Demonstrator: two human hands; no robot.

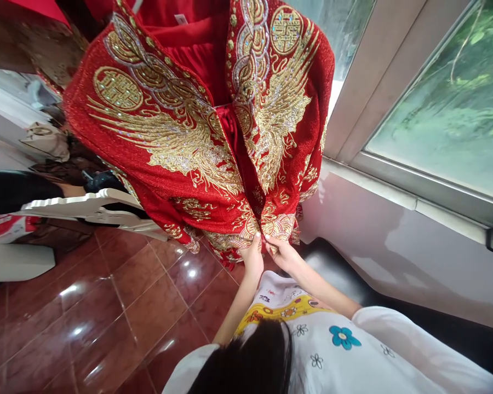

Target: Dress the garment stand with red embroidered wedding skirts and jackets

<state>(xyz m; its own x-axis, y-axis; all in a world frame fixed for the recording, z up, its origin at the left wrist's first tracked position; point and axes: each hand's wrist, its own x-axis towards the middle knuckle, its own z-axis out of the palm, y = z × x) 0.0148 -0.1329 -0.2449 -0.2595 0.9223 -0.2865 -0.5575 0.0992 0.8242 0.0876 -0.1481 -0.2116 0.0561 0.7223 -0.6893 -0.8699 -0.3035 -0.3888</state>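
Observation:
A red jacket [197,109] with heavy gold embroidery hangs in front of me, open down the middle over a red underlayer. Both my hands are at its bottom hem. My left hand [252,256] pinches the edge of the left front panel. My right hand [281,253] pinches the edge of the right front panel, and the two hands nearly touch where the panels meet. My white printed shirt and dark hair show at the bottom of the view.
A window [443,109] and a white sill run along the right. Below it lies a dark seat [337,268]. Glossy red-brown floor tiles [107,317] cover the left. White furniture [90,208] and a bag [45,139] stand at the far left.

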